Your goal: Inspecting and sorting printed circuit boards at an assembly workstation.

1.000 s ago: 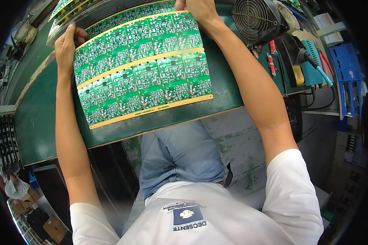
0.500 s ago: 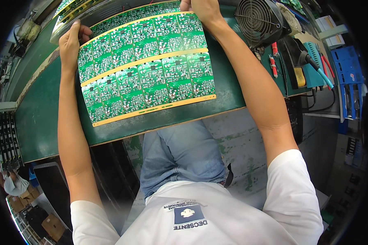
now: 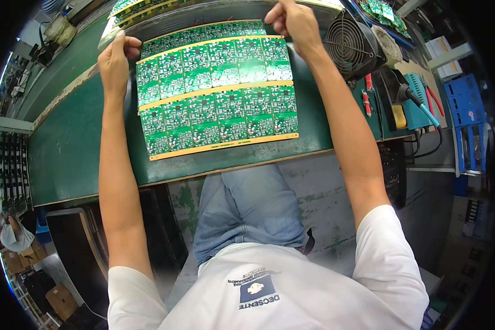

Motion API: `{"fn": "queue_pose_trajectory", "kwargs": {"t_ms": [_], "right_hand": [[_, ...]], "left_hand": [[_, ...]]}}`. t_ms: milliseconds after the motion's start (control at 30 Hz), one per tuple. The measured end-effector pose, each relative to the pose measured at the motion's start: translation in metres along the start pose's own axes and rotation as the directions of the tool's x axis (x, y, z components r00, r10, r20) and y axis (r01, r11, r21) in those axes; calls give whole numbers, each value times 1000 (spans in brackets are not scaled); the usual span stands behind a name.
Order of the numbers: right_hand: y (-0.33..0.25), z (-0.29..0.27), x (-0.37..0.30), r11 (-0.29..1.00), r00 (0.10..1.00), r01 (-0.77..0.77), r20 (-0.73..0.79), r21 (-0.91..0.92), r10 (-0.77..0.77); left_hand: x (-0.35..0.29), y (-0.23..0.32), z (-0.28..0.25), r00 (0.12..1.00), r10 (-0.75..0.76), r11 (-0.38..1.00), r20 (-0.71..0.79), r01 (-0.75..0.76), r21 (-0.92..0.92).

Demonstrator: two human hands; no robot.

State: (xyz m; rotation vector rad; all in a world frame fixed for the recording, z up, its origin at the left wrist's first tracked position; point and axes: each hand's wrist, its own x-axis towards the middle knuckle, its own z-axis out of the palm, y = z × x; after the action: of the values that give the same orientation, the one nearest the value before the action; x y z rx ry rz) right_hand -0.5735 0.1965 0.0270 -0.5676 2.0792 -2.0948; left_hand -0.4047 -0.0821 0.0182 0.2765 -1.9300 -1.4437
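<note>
Circuit boards (image 3: 220,104): over the green counter (image 3: 66,159), near its front edge; whether they lie flat is unclear.
Left hand (image 3: 114,60): fingers curled at the far left corner; grip cannot be told.
Right hand (image 3: 300,27): fingers bent by the far right corner, grip also unclear.
Slip risk: uneven pulling could skew the boards, scraping small parts.
Fan (image 3: 346,44): a wide right swing might knock it.

Bright light fills the middle of the frame, leaving whitish glare on the upper right of the circuit-board panel (image 3: 220,107). Fisheye distortion bends the green bench (image 3: 74,159); black vignetting rings the corners, and the far right is dim.
</note>
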Motion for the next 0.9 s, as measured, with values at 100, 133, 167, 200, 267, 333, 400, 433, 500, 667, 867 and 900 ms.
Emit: {"fn": "queue_pose_trajectory", "kwargs": {"t_ms": [100, 133, 167, 200, 267, 333, 400, 433, 500, 667, 867, 900], "right_hand": [[-12, -21, -26, 990, 992, 124, -14, -61, -125], [-15, -30, -44, 973, 981, 189, -28, -134, -194], [-18, -38, -60, 968, 985, 173, 1, -182, -175], [-22, -43, -76, 955, 981, 195, 38, -226, -191], [-24, -50, -107, 959, 993, 112, 49, -260, -103], [-24, -51, -127, 955, 996, 71, 71, -289, -53], [-23, -48, -141, 957, 995, 32, 102, -287, -3], [-22, -46, -146, 958, 993, 15, 118, -285, 20], [-20, -43, -150, 960, 991, 7, 133, -278, 31], [-20, -33, -149, 942, 983, 99, 178, -320, -43], [-43, -23, -173, 913, 983, 184, 41, -365, -181], [-48, -23, -181, 913, 981, 181, -2, -367, -195]], "left_hand": [[-27, 17, -13, 993, 52, 998, -104, -48, 39], [-39, 22, -17, 988, 91, 994, -126, -83, 67], [-53, 27, -21, 988, 61, 993, -143, -46, 108], [-69, 31, -24, 989, 47, 988, -142, -26, 150], [-101, 36, -21, 985, 42, 979, -166, -7, 206], [-122, 40, -18, 989, 15, 960, -145, 26, 279], [-130, 41, -15, 994, 1, 949, -113, 35, 313], [-131, 42, -14, 998, 21, 924, -63, 4, 384], [-131, 43, -13, 999, 50, 891, -12, -39, 452], [-130, 52, -11, 1000, -27, 926, 10, 21, 376], [-148, 76, -5, 987, 133, 952, -87, -103, 290], [-153, 79, -3, 979, 168, 952, -115, -131, 276]]}}
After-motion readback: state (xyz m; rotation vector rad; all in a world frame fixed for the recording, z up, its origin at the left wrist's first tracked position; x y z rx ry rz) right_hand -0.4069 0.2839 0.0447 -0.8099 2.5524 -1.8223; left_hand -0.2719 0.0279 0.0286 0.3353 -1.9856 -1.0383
